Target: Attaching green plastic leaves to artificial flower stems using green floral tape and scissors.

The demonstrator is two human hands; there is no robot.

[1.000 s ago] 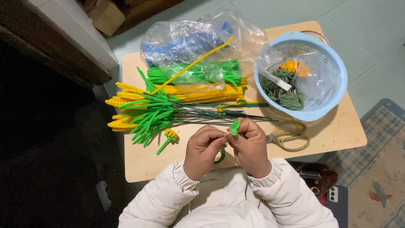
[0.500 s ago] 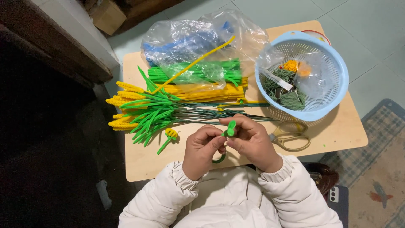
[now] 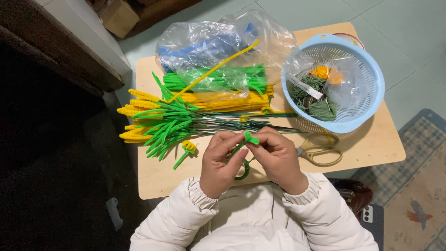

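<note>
I work over a small pale wooden table (image 3: 371, 148) that stands on a grey-green floor; a patterned rug (image 3: 418, 204) lies off to my right, and a dark shadowed area fills the space to my left. My left hand (image 3: 222, 162) and right hand (image 3: 278, 158) meet just above the table's near edge, both with fingers closed narrowly, pinching a short green pipe cleaner piece (image 3: 251, 138) between them. A roll of green tape (image 3: 242, 171) sits under my hands. Just beyond my fingers lies a heap of finished yellow-and-green stems (image 3: 162, 121), with loose green and yellow pipe cleaners (image 3: 223, 88) and a clear plastic bag (image 3: 209, 44) farther out. Scissors (image 3: 320, 149) lie right beside my right hand, and a blue basket (image 3: 371, 69) stands beyond them.
</note>
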